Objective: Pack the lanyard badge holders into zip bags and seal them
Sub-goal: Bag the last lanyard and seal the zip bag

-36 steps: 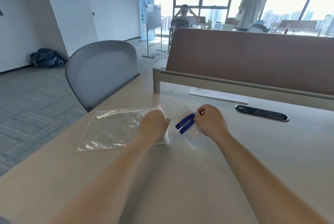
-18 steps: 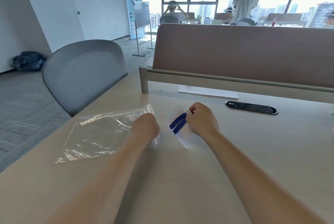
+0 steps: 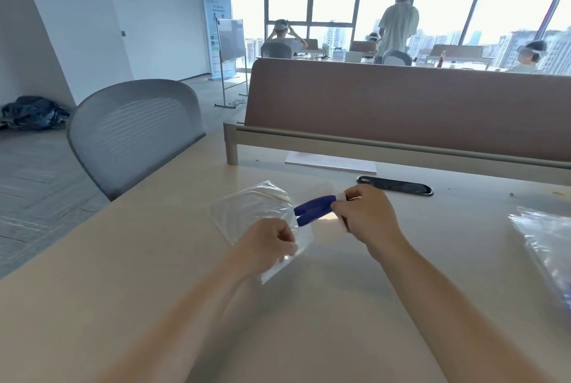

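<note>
My right hand (image 3: 364, 217) grips the blue folded lanyard strap with its clear plastic badge holder (image 3: 315, 209) by its white end. The strap's tip points toward 9 o'clock, right at the mouth of the clear plastic zip bag (image 3: 251, 212). I cannot tell whether the tip is past the opening. My left hand (image 3: 267, 245) pinches the bag's near edge with curled fingers. The rest of the bag lies on the pale wooden table (image 3: 309, 321), at 11 o'clock from that hand. At 3 o'clock, by the right border, lies a pile of further clear plastic bags (image 3: 547, 243). At 12 o'clock from my hands are a black oval cable port (image 3: 395, 185), a white paper sheet (image 3: 330, 162) and a brown divider panel (image 3: 401, 104). A grey mesh chair (image 3: 133, 132) stands at 10 o'clock.
</note>
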A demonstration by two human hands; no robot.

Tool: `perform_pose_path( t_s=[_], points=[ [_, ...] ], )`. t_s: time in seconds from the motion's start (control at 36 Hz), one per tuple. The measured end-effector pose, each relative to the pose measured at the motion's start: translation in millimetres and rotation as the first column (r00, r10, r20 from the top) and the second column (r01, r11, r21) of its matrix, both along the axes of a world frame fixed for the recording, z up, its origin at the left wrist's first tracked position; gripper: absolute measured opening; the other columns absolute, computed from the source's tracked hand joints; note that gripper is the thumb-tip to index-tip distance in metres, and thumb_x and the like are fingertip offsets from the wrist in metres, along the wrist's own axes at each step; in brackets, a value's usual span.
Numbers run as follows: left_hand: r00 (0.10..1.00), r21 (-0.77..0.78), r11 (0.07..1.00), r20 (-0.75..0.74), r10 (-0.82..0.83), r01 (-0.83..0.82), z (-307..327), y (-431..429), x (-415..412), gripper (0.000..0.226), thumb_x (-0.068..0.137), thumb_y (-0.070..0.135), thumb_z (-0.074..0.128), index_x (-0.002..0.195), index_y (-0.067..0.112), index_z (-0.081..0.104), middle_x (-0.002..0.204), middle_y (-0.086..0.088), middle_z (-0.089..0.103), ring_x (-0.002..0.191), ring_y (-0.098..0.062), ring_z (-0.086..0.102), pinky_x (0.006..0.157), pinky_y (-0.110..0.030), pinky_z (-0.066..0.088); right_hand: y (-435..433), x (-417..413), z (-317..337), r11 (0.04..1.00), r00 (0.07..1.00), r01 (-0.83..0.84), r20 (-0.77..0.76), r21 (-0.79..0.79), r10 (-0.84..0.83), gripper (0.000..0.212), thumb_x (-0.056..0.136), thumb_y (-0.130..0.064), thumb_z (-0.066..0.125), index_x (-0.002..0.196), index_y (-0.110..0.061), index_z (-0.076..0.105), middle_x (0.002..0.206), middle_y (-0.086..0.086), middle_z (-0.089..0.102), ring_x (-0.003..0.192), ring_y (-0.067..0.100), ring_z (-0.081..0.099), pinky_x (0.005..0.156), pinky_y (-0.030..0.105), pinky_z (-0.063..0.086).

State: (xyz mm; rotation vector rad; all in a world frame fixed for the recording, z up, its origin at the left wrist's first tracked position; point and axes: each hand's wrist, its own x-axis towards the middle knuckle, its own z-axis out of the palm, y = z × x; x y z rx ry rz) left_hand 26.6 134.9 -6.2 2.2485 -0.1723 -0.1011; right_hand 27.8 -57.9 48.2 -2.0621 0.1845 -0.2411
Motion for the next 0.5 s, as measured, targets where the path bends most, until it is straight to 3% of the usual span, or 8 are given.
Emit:
perform_pose_path(
  t_s=[0.22, 0.36, 0.5],
  points=[
    [0.998, -0.085, 0.996, -0.064, 0.017, -0.023, -5, -33, -30, 0.008, 0.079, 0.016, 0.072, 0.085, 0.019, 0.068, 0.066, 0.007, 0.068, 0.053, -0.005, 0.060, 0.067, -0.024, 0.051, -38, -51, -13, 0.996, 0.993, 0.087, -0.075, -0.031, -0.089, 0.011, 0.078, -0.013, 0.061, 0.089, -0.015, 0.060, 0.083, 0.000, 0.065, 0.071, 0.019, 0.058, 0.060, 0.029, 0.042],
    [0.996, -0.127, 0.991, -0.083, 0.025, -0.035, 2, -56, -44, 0.003, 0.085, 0.006, 0.067, 0.083, 0.008, 0.066, 0.063, -0.004, 0.065, 0.043, -0.007, 0.058, 0.046, -0.017, 0.046, -54, -72, -16, 0.990, 0.986, 0.127, -0.102, -0.068, -0.134, 0.014, 0.077, -0.011, 0.058, 0.091, -0.010, 0.060, 0.077, 0.001, 0.059, 0.065, 0.019, 0.052, 0.059, 0.029, 0.039],
    [0.994, -0.163, 0.985, -0.100, 0.048, -0.064, 2, -73, -47, 0.007, 0.085, 0.005, 0.065, 0.081, 0.009, 0.065, 0.066, -0.006, 0.067, 0.063, -0.025, 0.072, 0.062, -0.037, 0.060, -64, -86, -19, 0.987, 0.984, 0.136, -0.104, -0.091, -0.145, 0.012, 0.080, -0.013, 0.058, 0.092, -0.013, 0.059, 0.078, 0.001, 0.062, 0.064, 0.018, 0.053, 0.057, 0.028, 0.039]
  ],
)
